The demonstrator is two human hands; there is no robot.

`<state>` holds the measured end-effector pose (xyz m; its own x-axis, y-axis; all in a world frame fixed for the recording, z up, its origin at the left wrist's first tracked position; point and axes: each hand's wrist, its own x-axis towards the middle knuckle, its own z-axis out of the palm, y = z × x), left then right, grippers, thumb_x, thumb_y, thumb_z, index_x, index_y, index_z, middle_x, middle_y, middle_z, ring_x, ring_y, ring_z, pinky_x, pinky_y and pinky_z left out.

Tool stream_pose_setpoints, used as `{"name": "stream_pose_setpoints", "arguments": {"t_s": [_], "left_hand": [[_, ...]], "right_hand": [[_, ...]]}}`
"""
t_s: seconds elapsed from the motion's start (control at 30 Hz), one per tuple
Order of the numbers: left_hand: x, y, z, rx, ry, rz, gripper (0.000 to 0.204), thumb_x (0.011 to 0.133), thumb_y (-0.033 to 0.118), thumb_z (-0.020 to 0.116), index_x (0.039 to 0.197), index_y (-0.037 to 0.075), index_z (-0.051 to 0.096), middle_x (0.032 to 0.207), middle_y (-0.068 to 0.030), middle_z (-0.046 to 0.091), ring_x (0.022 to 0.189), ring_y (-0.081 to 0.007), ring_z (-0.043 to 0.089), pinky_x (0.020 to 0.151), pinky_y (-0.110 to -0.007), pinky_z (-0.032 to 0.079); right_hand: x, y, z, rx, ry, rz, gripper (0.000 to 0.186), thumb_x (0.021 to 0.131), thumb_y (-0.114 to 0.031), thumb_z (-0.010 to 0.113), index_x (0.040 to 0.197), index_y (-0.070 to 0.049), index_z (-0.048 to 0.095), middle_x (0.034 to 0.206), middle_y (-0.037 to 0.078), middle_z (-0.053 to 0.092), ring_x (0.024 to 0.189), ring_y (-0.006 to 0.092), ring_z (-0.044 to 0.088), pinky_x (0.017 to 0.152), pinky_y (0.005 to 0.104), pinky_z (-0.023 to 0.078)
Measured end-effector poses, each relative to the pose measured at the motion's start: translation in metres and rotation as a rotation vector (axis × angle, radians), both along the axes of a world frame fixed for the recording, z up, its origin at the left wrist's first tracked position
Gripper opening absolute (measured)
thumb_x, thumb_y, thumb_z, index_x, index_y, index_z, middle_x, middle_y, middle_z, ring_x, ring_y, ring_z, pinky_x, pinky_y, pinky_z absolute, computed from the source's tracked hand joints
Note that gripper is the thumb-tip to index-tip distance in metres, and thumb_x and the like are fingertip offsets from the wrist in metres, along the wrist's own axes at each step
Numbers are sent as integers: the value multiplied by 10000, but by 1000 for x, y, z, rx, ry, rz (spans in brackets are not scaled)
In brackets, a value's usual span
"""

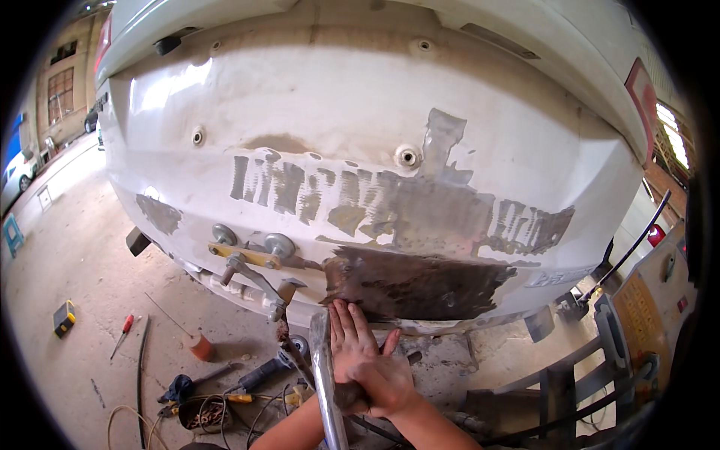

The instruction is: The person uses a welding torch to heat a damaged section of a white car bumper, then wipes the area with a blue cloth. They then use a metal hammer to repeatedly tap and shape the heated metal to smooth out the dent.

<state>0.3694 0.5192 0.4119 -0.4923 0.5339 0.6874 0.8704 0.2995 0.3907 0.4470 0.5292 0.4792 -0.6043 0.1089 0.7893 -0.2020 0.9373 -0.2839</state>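
My right hand (367, 352) lies flat with its fingers spread against the lower edge of a white car rear panel (360, 97). The fingertips touch a dark patch of bare ground metal (420, 281). My left forearm comes in from the lower left. My left hand (343, 395) is mostly hidden under my right hand and behind a shiny metal bar (324, 375) that stands upright in front of it. I cannot see what the left hand holds. Streaks of sanded bare metal (390, 199) run across the panel above.
A clamp-like pulling fixture (251, 262) hangs on the panel at the left. On the dusty floor lie an angle grinder (266, 371), cables, a red screwdriver (124, 330), a yellow tool (64, 317) and an orange cone-shaped piece (201, 347). A welding machine (649, 300) and a metal frame stand at the right.
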Motion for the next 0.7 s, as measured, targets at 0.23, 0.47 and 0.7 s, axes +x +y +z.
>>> {"name": "stream_pose_setpoints", "arguments": {"t_s": [0.23,0.47,0.7], "left_hand": [[0,3,-3,18,13,46,981,843,569,501,1363,-182,143,1416,-412,108,1337,-539,115,1109,-515,184],[3,-3,5,-5,-32,8,1026,811,558,572,1363,-183,126,1420,-410,93,1321,-554,147,1094,-524,215],[6,-3,13,88,-138,-55,944,823,525,589,1318,-200,240,1357,-447,212,1290,-564,216,1073,-552,217]], "right_hand": [[-8,2,-10,78,37,86,399,831,-460,592,800,-64,555,709,74,603,644,244,634,623,348,488],[-8,4,-7,22,18,-16,375,824,-423,597,776,-54,549,702,78,593,608,257,611,587,356,479],[-1,2,-5,14,-21,-23,424,834,-477,579,734,-65,556,672,77,594,646,248,637,607,365,490]]}}
